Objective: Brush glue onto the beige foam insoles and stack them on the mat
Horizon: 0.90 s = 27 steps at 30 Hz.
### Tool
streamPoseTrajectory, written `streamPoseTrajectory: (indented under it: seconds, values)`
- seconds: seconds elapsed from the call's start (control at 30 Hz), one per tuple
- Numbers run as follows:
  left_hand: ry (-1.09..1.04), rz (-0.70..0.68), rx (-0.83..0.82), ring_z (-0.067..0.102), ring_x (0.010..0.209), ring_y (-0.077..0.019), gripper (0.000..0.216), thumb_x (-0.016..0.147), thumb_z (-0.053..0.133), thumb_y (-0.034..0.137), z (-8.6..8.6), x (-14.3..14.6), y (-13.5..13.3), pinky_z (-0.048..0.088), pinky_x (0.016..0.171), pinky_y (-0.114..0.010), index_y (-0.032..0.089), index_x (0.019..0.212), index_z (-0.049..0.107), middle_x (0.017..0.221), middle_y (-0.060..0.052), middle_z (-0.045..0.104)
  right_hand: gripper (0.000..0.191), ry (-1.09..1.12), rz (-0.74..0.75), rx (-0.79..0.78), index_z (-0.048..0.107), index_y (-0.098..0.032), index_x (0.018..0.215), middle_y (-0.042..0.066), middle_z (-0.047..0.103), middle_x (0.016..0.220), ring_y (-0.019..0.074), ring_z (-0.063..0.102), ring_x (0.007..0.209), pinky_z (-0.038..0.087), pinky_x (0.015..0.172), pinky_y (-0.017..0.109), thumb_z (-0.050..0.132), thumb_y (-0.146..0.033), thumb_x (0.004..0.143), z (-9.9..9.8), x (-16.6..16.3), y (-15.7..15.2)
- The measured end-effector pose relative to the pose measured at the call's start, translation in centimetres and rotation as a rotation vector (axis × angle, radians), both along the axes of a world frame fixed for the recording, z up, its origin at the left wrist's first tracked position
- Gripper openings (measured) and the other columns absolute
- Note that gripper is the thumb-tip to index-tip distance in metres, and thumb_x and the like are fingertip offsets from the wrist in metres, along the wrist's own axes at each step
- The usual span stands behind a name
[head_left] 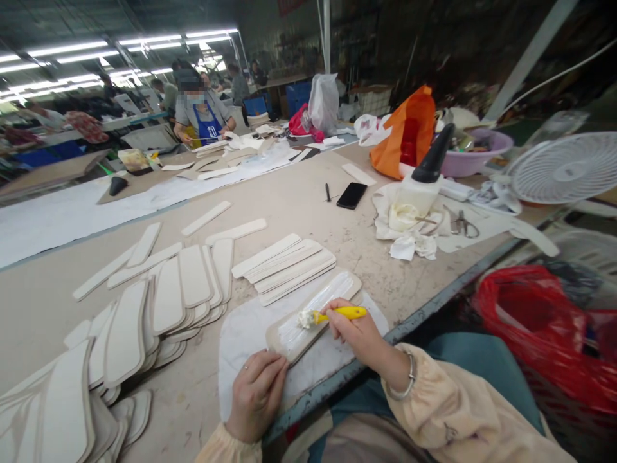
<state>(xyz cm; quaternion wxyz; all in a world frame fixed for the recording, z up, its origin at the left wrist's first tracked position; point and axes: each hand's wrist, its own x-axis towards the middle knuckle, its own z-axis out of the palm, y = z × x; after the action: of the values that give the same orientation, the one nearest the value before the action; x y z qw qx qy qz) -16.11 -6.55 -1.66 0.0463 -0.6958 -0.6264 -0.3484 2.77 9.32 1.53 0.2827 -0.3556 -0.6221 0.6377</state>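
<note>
Right hand: the right hand, right of the frame's lower centre, grips a yellow-handled brush, fingers closed round the handle.
Bristles: white-laden, touching the panel.
Panel: the coated panel lies slanted at lower centre, streaked white, on a white sheet.
Left hand: the left hand, bottom centre, touches the panel's near-left end; whether it pinches or merely steadies cannot be told.
Pale pieces: a fanned pile spreads lower left; a strip stack sits mid-frame.
Upper right: a phone and scissors.
</note>
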Motion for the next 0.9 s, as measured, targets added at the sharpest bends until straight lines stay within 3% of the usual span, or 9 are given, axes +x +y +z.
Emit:
streamPoseTrajectory:
  seconds: [0.17, 0.23, 0.57, 0.77, 0.9]
  values:
    - [0.012, -0.018, 0.001, 0.063, 0.086, -0.0163, 0.024, 0.080, 0.062, 0.007, 0.4, 0.1, 0.1, 0.055, 0.080, -0.032, 0.020, 0.100, 0.068, 0.093, -0.006, 0.066, 0.019, 0.017, 0.185, -0.007, 0.061, -0.018, 0.085, -0.005, 0.051, 0.054, 0.0087, 0.049, 0.050, 0.039, 0.053, 0.019, 0.048, -0.032, 0.089, 0.7, -0.2, -1.4]
    - [0.026, -0.028, 0.006, 0.063, 0.087, -0.0165, 0.023, 0.081, 0.061, 0.007, 0.4, 0.0, 0.1, 0.054, 0.081, -0.032, 0.019, 0.100, 0.068, 0.093, -0.006, 0.067, 0.018, -0.009, 0.190, -0.003, 0.061, -0.018, 0.082, -0.005, 0.051, 0.054, 0.0085, 0.049, 0.049, 0.038, 0.051, 0.019, 0.049, -0.030, 0.087, 0.7, -0.1, -1.2]
    - [0.055, -0.033, 0.043, 0.063, 0.085, -0.0164, 0.021, 0.080, 0.064, 0.008, 0.5, -0.1, 0.4, 0.054, 0.080, -0.031, 0.019, 0.097, 0.068, 0.092, -0.006, 0.066, 0.022, -0.215, -0.231, 0.220, 0.058, -0.021, 0.074, -0.006, 0.046, 0.047, 0.0123, 0.047, 0.047, 0.037, 0.053, 0.024, 0.047, -0.034, 0.087, 0.7, 5.6, 6.3]
    - [0.042, -0.019, 0.032, 0.063, 0.085, -0.0158, 0.019, 0.081, 0.063, 0.009, 0.4, 0.0, 0.4, 0.055, 0.078, -0.029, 0.019, 0.096, 0.068, 0.093, -0.007, 0.065, 0.024, -0.239, -0.348, 0.464, 0.060, -0.021, 0.079, -0.002, 0.053, 0.059, 0.0138, 0.052, 0.055, 0.038, 0.057, 0.026, 0.046, -0.038, 0.090, 1.1, 6.9, 6.8]
    - [-0.001, 0.027, -0.021, 0.064, 0.085, -0.0153, 0.014, 0.083, 0.061, 0.014, 1.0, 0.1, -0.2, 0.055, 0.076, -0.026, 0.020, 0.092, 0.068, 0.092, -0.006, 0.065, 0.024, -0.088, -0.431, 0.381, 0.060, -0.020, 0.085, -0.003, 0.049, 0.055, 0.0128, 0.047, 0.049, 0.037, 0.051, 0.026, 0.049, -0.041, 0.089, 1.2, 6.9, 6.5]
